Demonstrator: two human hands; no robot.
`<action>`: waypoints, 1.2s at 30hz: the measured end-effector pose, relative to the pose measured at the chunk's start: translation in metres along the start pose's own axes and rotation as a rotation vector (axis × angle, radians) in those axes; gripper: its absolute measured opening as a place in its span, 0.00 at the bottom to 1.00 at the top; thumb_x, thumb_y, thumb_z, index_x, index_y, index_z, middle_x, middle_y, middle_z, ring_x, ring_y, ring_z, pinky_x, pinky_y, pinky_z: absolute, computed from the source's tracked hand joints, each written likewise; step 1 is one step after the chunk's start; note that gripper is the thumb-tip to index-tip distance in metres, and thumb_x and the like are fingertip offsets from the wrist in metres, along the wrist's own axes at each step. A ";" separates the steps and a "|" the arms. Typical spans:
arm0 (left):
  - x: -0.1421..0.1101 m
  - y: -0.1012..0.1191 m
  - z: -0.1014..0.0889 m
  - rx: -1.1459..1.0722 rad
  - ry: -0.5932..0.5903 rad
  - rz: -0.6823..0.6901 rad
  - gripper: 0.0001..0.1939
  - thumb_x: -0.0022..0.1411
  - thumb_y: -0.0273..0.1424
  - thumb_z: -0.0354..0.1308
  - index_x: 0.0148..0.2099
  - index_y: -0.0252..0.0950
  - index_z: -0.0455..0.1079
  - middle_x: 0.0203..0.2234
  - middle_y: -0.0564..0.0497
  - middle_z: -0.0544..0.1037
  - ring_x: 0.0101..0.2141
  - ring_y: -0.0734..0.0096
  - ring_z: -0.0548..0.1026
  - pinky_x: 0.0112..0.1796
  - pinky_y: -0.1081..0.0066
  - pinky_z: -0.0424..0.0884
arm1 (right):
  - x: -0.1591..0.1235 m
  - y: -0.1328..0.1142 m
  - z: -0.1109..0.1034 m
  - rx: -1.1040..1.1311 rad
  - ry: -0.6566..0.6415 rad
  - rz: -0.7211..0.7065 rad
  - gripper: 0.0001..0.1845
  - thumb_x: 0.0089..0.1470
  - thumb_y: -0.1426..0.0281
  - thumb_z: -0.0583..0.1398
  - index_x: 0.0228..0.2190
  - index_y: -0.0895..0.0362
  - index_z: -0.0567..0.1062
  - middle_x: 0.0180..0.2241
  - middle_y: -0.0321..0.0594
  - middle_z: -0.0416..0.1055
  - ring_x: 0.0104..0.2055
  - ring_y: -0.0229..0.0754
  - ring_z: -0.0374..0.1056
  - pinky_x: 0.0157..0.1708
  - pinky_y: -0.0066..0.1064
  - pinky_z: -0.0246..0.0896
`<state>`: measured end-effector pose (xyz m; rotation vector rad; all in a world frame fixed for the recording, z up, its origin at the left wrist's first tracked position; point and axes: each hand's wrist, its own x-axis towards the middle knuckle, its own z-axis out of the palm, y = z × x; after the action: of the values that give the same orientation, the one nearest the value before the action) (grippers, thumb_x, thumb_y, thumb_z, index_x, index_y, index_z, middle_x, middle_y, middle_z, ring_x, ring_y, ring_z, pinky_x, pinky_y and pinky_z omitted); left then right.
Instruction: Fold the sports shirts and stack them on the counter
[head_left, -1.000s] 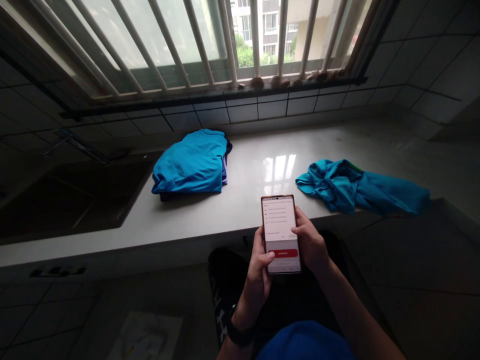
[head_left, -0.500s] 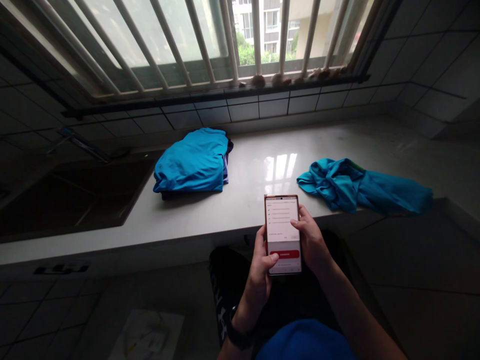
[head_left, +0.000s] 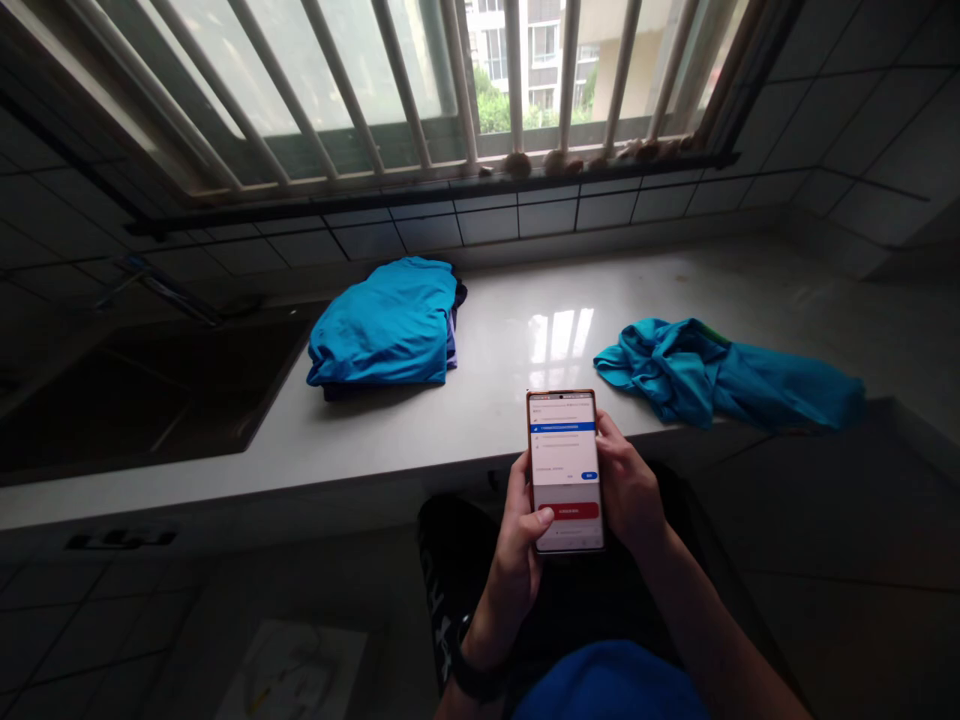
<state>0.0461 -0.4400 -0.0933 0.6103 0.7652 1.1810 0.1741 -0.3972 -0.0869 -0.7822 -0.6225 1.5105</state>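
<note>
My left hand (head_left: 517,560) and my right hand (head_left: 630,490) both grip a smartphone (head_left: 565,470) in an orange-brown case, held above my lap. Its screen shows a white dialog with a blue-highlighted row and a red button below. My left thumb lies over the lower edge of the screen. Beyond the phone, on a white stone countertop (head_left: 487,420), lie a folded blue garment (head_left: 382,325) and a crumpled teal garment (head_left: 712,375). Neither hand touches them.
A dark sink (head_left: 150,390) with a faucet (head_left: 165,290) is set into the counter's left side. Tiled wall and a barred window (head_left: 375,90) stand behind the counter. A black watch (head_left: 472,670) sits on my left wrist, and a sheet of paper (head_left: 292,675) lies on the floor.
The phone screen now shows a dialog with a blue-highlighted row. My right fingers have shifted from the screen toward the phone's right edge.
</note>
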 end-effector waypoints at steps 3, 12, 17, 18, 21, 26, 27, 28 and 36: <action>-0.001 0.002 0.000 -0.023 0.004 -0.020 0.38 0.53 0.36 0.63 0.66 0.40 0.62 0.55 0.44 0.76 0.56 0.48 0.73 0.55 0.57 0.69 | -0.003 -0.002 -0.003 -0.004 -0.048 0.012 0.30 0.43 0.65 0.63 0.51 0.52 0.71 0.45 0.42 0.78 0.51 0.55 0.74 0.50 0.46 0.70; -0.002 0.004 0.001 -0.024 0.005 -0.037 0.37 0.52 0.37 0.63 0.65 0.41 0.63 0.54 0.44 0.77 0.56 0.46 0.73 0.55 0.55 0.69 | -0.004 0.000 -0.010 -0.029 -0.123 0.011 0.39 0.35 0.70 0.62 0.54 0.52 0.69 0.46 0.44 0.79 0.51 0.58 0.74 0.48 0.49 0.71; -0.003 0.003 0.000 -0.032 0.004 -0.054 0.39 0.52 0.38 0.63 0.66 0.42 0.62 0.56 0.44 0.75 0.59 0.45 0.70 0.57 0.53 0.68 | -0.006 -0.002 -0.010 0.012 -0.117 0.046 0.42 0.34 0.70 0.59 0.56 0.51 0.68 0.49 0.43 0.77 0.51 0.58 0.73 0.49 0.50 0.71; -0.003 0.003 0.000 -0.034 0.003 -0.055 0.39 0.52 0.38 0.63 0.66 0.42 0.61 0.56 0.43 0.75 0.59 0.44 0.70 0.57 0.53 0.68 | -0.006 -0.002 -0.009 0.017 -0.114 0.046 0.42 0.34 0.70 0.60 0.56 0.51 0.69 0.49 0.43 0.77 0.51 0.57 0.74 0.49 0.50 0.71; -0.002 0.003 0.001 -0.047 -0.002 -0.046 0.40 0.51 0.37 0.63 0.66 0.41 0.61 0.57 0.43 0.75 0.60 0.44 0.70 0.57 0.53 0.68 | -0.006 -0.001 -0.006 0.035 -0.070 0.048 0.38 0.38 0.68 0.61 0.55 0.52 0.71 0.50 0.43 0.77 0.51 0.57 0.74 0.50 0.49 0.71; 0.004 0.001 0.003 -0.070 0.027 0.000 0.37 0.53 0.35 0.61 0.66 0.39 0.61 0.58 0.43 0.74 0.60 0.45 0.69 0.58 0.54 0.68 | -0.008 0.010 -0.003 0.045 0.016 0.173 0.25 0.51 0.58 0.62 0.50 0.55 0.76 0.43 0.46 0.80 0.49 0.57 0.75 0.49 0.47 0.71; 0.005 0.001 0.002 -0.073 0.033 -0.003 0.36 0.54 0.35 0.61 0.65 0.39 0.61 0.58 0.43 0.74 0.60 0.46 0.70 0.58 0.54 0.69 | -0.008 0.012 -0.003 0.042 0.017 0.183 0.25 0.51 0.58 0.62 0.50 0.55 0.76 0.43 0.45 0.80 0.49 0.57 0.75 0.49 0.47 0.71; 0.007 0.000 0.001 -0.073 0.036 -0.010 0.36 0.54 0.35 0.60 0.65 0.39 0.61 0.58 0.43 0.74 0.60 0.46 0.70 0.58 0.54 0.69 | -0.009 0.013 -0.004 0.040 0.015 0.182 0.26 0.51 0.58 0.63 0.50 0.55 0.76 0.42 0.45 0.80 0.48 0.56 0.75 0.49 0.46 0.71; 0.006 -0.002 -0.004 0.074 -0.001 -0.020 0.37 0.57 0.33 0.67 0.67 0.43 0.60 0.59 0.43 0.74 0.59 0.48 0.72 0.59 0.54 0.69 | -0.015 0.011 -0.003 0.031 -0.005 0.151 0.28 0.50 0.59 0.61 0.53 0.54 0.75 0.44 0.44 0.80 0.50 0.56 0.75 0.50 0.46 0.70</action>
<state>0.0456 -0.4349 -0.0986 0.6627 0.8151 1.1382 0.1698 -0.4133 -0.0959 -0.8166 -0.5531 1.6562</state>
